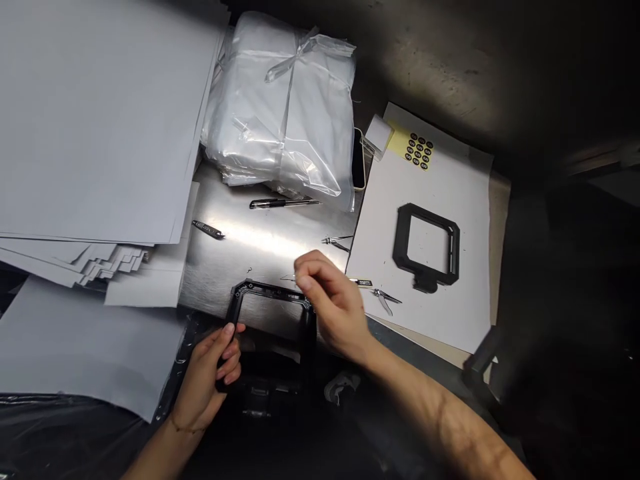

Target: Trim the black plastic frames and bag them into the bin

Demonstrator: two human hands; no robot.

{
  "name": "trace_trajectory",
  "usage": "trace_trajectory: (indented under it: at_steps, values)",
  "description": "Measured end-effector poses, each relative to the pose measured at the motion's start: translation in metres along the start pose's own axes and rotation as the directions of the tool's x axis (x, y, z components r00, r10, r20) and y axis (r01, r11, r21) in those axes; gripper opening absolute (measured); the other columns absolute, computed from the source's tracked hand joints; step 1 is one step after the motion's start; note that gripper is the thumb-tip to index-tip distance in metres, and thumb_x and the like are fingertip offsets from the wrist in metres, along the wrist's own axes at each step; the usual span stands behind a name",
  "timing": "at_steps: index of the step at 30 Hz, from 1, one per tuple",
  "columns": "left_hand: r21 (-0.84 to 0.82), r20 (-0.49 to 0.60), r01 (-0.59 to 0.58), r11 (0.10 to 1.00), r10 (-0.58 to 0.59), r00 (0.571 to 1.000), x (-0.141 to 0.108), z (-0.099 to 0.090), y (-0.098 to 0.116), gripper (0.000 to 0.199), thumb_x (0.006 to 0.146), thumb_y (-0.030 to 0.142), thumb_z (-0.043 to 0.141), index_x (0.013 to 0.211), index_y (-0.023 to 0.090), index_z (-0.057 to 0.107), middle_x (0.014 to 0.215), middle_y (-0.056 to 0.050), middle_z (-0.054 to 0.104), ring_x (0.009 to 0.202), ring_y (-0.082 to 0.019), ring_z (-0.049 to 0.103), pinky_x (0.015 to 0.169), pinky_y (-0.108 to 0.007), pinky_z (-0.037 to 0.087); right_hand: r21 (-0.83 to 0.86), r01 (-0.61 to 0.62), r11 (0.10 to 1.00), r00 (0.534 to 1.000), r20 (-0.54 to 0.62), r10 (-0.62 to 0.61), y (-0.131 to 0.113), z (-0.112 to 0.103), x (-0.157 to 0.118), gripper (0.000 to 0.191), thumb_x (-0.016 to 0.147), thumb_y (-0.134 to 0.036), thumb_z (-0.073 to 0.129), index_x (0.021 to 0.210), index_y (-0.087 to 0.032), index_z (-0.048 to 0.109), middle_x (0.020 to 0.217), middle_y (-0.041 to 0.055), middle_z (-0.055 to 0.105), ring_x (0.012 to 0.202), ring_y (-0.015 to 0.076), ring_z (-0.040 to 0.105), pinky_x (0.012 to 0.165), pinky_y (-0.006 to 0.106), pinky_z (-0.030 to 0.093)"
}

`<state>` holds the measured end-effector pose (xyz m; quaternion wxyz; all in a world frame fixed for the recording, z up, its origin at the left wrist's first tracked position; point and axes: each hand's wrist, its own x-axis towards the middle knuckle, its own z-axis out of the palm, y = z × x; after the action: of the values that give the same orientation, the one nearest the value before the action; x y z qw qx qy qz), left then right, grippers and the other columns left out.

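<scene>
My left hand (pixel 213 363) is wrapped round the left side of a black plastic frame (pixel 270 288), which is tilted over the table's near edge. Fingers curled together, my right hand (pixel 337 307) is above the frame's upper right corner and hides part of it. Whatever is pinched in those fingers, if anything, is too small or hidden to make out. A second black frame (pixel 403 240) with a tab lies on white paper to the right. Close to my right hand are small nippers (pixel 385 299) and another metal-tipped tool (pixel 337 241).
A tied bundle of clear plastic bags (pixel 285 100) stands at the back beside a phone (pixel 359 160). Stacked white sheets (pixel 95 120) fill the left. A pen (pixel 280 203) and a small dark tool (pixel 208 230) lie on the metal table (pixel 240 247). A yellow sticker sheet (pixel 400 143) rests on white paper (pixel 370 233).
</scene>
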<state>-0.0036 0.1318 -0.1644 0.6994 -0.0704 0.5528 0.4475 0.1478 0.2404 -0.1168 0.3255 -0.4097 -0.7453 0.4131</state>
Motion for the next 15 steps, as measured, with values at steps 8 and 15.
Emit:
trace_trajectory:
  at_steps: [8,15]
  values:
    - [-0.113,0.095,0.114,0.987,-0.103,0.99,-0.016,0.009,0.022,0.027,0.082,0.024,0.043,0.073,0.007,0.061,0.046,0.009,0.031,0.03,0.002,0.02,0.029,-0.01,0.02,-0.307,0.296,0.904,0.697,0.717,0.016,-0.02,-0.055,-0.053,0.046,0.068,-0.009,0.047,0.113,-0.021,0.044,0.117,0.0101,0.049,0.112,0.0309,0.031,0.09,0.058,0.018]
    - [-0.093,-0.011,-0.322,0.942,0.322,0.947,-0.031,-0.002,0.038,0.071,0.04,0.065,0.063,0.096,0.022,0.061,0.123,-0.003,0.048,0.113,-0.023,0.039,0.081,-0.022,0.043,0.12,-0.031,0.992,0.854,0.519,-0.036,-0.061,-0.051,-0.022,0.019,0.084,-0.027,0.038,0.084,-0.017,0.054,0.077,0.0045,0.055,0.075,0.0147,0.05,0.069,0.027,0.042]
